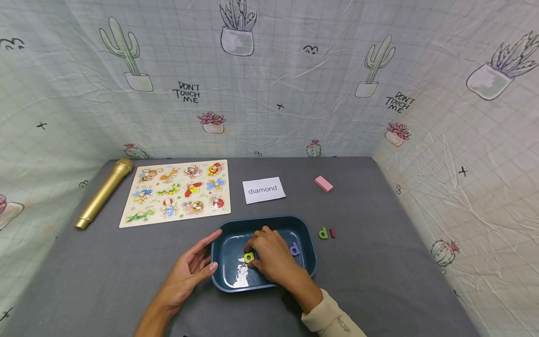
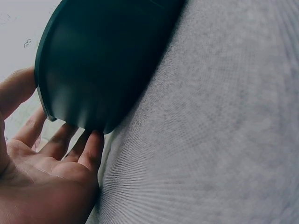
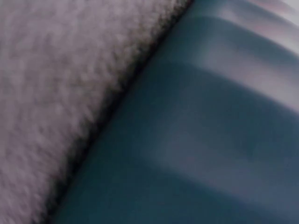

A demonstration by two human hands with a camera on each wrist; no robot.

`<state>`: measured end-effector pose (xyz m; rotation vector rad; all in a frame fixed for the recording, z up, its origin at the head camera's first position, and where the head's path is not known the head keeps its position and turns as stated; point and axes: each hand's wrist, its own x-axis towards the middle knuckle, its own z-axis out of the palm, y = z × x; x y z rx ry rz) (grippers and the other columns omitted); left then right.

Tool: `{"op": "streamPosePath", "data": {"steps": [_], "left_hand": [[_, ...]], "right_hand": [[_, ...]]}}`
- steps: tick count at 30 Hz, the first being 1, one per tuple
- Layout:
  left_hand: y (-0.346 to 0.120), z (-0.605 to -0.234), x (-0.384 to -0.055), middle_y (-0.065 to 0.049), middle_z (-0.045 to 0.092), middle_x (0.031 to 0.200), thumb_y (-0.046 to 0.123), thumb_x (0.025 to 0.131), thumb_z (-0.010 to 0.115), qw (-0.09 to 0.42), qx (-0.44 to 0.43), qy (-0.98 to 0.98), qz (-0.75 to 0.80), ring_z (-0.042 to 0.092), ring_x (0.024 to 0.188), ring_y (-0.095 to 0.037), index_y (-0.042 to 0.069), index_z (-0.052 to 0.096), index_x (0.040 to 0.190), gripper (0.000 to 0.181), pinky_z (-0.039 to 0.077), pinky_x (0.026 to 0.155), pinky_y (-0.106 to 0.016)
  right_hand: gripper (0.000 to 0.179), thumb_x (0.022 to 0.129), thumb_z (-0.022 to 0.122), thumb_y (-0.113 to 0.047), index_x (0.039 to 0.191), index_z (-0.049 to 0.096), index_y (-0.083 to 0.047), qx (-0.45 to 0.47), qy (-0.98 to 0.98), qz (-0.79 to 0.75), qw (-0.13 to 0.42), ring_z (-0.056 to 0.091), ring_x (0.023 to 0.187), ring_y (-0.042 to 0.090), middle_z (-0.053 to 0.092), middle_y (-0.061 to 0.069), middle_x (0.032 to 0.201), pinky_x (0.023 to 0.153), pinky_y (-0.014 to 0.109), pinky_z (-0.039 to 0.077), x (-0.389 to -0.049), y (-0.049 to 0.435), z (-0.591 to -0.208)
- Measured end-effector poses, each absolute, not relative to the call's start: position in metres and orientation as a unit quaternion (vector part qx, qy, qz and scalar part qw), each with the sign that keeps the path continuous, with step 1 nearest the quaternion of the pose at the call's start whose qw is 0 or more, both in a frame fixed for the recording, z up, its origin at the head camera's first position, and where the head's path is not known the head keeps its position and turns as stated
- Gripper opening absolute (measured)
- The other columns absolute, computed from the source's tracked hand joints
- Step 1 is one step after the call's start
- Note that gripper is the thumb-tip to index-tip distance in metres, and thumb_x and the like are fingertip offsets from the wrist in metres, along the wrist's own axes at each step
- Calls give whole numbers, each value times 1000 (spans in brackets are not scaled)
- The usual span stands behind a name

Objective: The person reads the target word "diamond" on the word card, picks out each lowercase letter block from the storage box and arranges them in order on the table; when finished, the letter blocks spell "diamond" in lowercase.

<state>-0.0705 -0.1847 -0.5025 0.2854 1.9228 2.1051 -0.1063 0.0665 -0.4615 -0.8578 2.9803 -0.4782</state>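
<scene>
A dark teal tray [image 1: 263, 289] lies on the table; its outer wall [image 2: 107, 60] fills the top of the left wrist view. My left hand [image 1: 185, 274] touches the tray's left end with fingers and thumb spread and fairly straight. Inside the tray, my right hand [image 1: 273, 255] bends its fingers down, finger and thumb on either side of a yellow-green letter "a" [image 1: 249, 258]. Part of a dark blue letter shows beside it, mostly hidden by the hand. A purple letter "d" [image 1: 294, 249] lies right of the hand. In the right wrist view only the blurred tray wall [image 3: 210, 140] shows.
Right of the tray lie a green letter "d" [image 1: 323, 233] and a small red letter [image 1: 332, 233]. Behind it are a white card reading "diamond" [image 1: 264, 190] and a pink block [image 1: 324, 184]. An insect puzzle board [image 1: 177, 193] and gold microphone [image 1: 103, 194] lie at the left.
</scene>
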Motion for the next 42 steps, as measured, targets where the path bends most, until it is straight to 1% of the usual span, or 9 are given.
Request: {"op": "streamPosePath", "data": {"steps": [3, 7, 11, 16, 23, 30, 34, 38, 42], "left_hand": [[-185, -503, -70, -5, 32, 175, 1, 100, 70, 138, 100, 664, 728, 40, 153, -1, 19, 40, 164, 73, 47, 114, -16], [-185, -503, -70, -6, 31, 175, 1, 100, 70, 138, 101, 665, 727, 39, 153, 0, 19, 40, 164, 73, 47, 114, -16], [-185, -502, -70, -5, 32, 175, 3, 100, 71, 139, 97, 666, 726, 39, 152, 3, 19, 41, 164, 73, 47, 114, -16], [-185, -502, -70, -5, 32, 175, 4, 100, 72, 139, 97, 666, 726, 39, 152, 3, 19, 41, 164, 73, 47, 114, -15], [-185, -503, -70, -6, 32, 175, 1, 100, 70, 135, 103, 664, 728, 38, 154, -1, 18, 41, 164, 72, 47, 114, -16], [-185, -503, -70, -6, 32, 175, 0, 100, 69, 135, 104, 663, 728, 36, 156, -6, 18, 41, 164, 72, 47, 115, -16], [-185, -503, -70, -6, 32, 175, 1, 100, 70, 135, 100, 667, 726, 36, 157, -9, 19, 41, 164, 72, 47, 114, -16], [-184, -502, -70, -6, 32, 175, 1, 100, 70, 135, 98, 668, 725, 36, 158, -11, 19, 41, 163, 72, 47, 114, -16], [-184, -502, -70, -6, 32, 175, 1, 100, 70, 135, 97, 668, 726, 36, 157, -10, 19, 42, 163, 72, 47, 114, -16]], "right_hand": [[22, 83, 93, -26, 102, 85, -22, -279, 949, -145, -1, 55, 91, 12, 77, -6, 101, 81, 29, 50, -107, 66, -462], [21, 83, 93, -25, 102, 85, -23, -280, 948, -150, -2, 54, 91, 12, 77, -7, 100, 80, 28, 48, -106, 67, -460], [21, 85, 91, -24, 105, 85, -23, -275, 945, -174, -10, 55, 95, 12, 77, -6, 103, 84, 29, 50, -104, 71, -454], [21, 85, 91, -25, 105, 84, -23, -269, 943, -196, -31, 55, 96, 12, 75, -6, 103, 88, 32, 52, -102, 80, -441], [23, 83, 92, -18, 104, 84, -23, -247, 946, -204, -58, 55, 97, 13, 75, -7, 105, 93, 38, 54, -99, 97, -426], [27, 77, 95, -17, 102, 84, -18, -217, 944, -235, -87, 59, 99, 18, 75, -3, 101, 94, 43, 55, -99, 116, -416], [29, 76, 96, -15, 103, 84, -16, -197, 944, -245, -98, 59, 100, 20, 74, -1, 101, 94, 45, 55, -100, 128, -411], [30, 76, 96, -14, 104, 84, -16, -176, 948, -243, -107, 59, 100, 21, 74, 1, 101, 93, 44, 56, -101, 140, -409], [32, 76, 96, -15, 106, 84, -16, -154, 954, -229, -112, 60, 103, 23, 75, 2, 104, 95, 46, 57, -102, 153, -407]]}}
